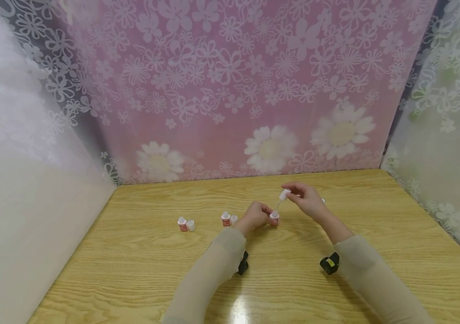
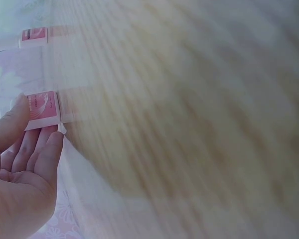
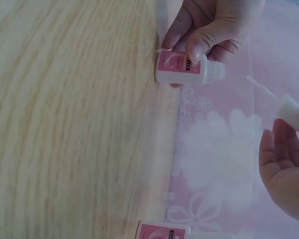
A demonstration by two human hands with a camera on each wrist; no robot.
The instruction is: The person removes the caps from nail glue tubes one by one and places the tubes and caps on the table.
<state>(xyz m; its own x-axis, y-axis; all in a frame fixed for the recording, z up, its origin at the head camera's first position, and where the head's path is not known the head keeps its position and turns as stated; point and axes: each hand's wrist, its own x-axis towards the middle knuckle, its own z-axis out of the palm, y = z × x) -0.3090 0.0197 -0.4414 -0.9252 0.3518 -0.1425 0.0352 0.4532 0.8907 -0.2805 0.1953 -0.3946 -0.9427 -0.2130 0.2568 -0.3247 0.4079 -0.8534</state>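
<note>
In the head view my left hand (image 1: 259, 215) holds a small white glue bottle (image 1: 274, 218) upright on the table, its neck uncapped. The right wrist view shows its red label (image 3: 182, 62) between thumb and fingers, and the bare threaded neck (image 3: 215, 70). Above and to the right, my right hand (image 1: 304, 198) pinches a white brush cap (image 1: 284, 194) by its sides. Its thin brush stem (image 3: 261, 87) slants toward the bottle's mouth, apart from it.
Left of my hands stand two more bottles (image 1: 226, 219) (image 1: 183, 224), each with a loose white cap (image 1: 191, 225) beside it. Another labelled bottle (image 3: 162, 231) shows at the right wrist view's lower edge. A pink flowered curtain (image 1: 230, 90) hangs behind the wooden table (image 1: 132, 270).
</note>
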